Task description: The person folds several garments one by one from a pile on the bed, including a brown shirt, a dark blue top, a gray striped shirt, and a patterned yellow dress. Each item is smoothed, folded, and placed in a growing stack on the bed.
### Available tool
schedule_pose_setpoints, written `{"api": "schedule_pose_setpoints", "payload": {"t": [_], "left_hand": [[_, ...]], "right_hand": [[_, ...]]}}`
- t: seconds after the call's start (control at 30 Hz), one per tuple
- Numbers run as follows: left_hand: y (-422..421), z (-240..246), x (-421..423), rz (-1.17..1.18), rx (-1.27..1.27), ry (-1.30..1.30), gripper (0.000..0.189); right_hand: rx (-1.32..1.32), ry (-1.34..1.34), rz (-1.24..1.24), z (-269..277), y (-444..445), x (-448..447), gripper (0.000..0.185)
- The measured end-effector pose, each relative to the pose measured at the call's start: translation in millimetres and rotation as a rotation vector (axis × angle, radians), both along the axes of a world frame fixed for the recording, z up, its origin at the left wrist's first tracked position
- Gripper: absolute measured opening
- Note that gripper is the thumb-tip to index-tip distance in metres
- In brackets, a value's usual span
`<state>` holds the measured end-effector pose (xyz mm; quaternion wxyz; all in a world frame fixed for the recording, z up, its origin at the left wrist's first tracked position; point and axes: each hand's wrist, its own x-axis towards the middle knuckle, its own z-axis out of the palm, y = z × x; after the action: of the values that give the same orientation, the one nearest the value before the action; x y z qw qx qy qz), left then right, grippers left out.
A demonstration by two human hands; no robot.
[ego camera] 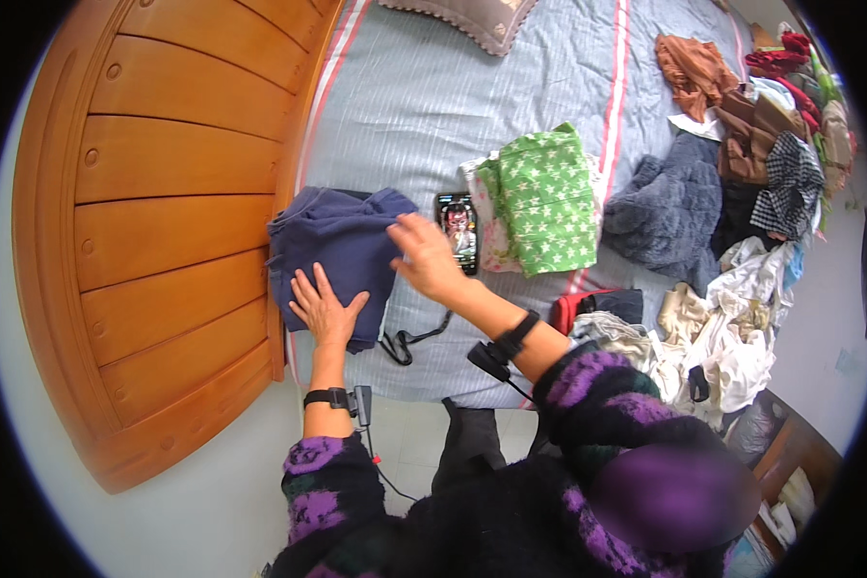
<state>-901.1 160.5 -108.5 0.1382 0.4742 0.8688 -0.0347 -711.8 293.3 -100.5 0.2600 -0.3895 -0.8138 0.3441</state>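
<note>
My left hand [324, 311] lies flat on a folded navy blue garment [350, 242], its thumb spread from the fingers. The garment rests on a bed beside the wooden headboard, atop other folded cloth that shows at its edges. Over the garment's right edge is my right hand [428, 260], slightly blurred, fingers apart and holding nothing; whether it touches the cloth I cannot tell. A smartphone [465, 220] with a lit screen lies just beyond that hand, partly hidden by it. A black strap [404, 345] curls on the bedspread below.
At left rises the wooden headboard [180, 217]. Right of the phone sits folded green star-print fabric [553, 202]. Farther right are a grey fluffy garment [665, 209], a heap of white clothes [730, 339] and mixed clothing [755, 137]. A pillow [477, 18] lies at the top.
</note>
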Motion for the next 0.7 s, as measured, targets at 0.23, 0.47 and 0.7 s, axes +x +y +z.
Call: {"api": "schedule_pose_setpoints", "payload": {"t": [0.23,0.47,0.7], "left_hand": [[7,24,24,0.035,0.095,0.047,0.096],[46,13,163,-0.19,0.501,-0.76,0.068],[118,-32,243,0.09,0.423,-1.351,0.092]], "right_hand": [[0.159,-0.378,-0.881,4,68,222,0.055],[-1.023,0.274,-0.583,-19,78,274,0.078],[-1.248,0.075,-0.443,-18,91,281,0.062]]}}
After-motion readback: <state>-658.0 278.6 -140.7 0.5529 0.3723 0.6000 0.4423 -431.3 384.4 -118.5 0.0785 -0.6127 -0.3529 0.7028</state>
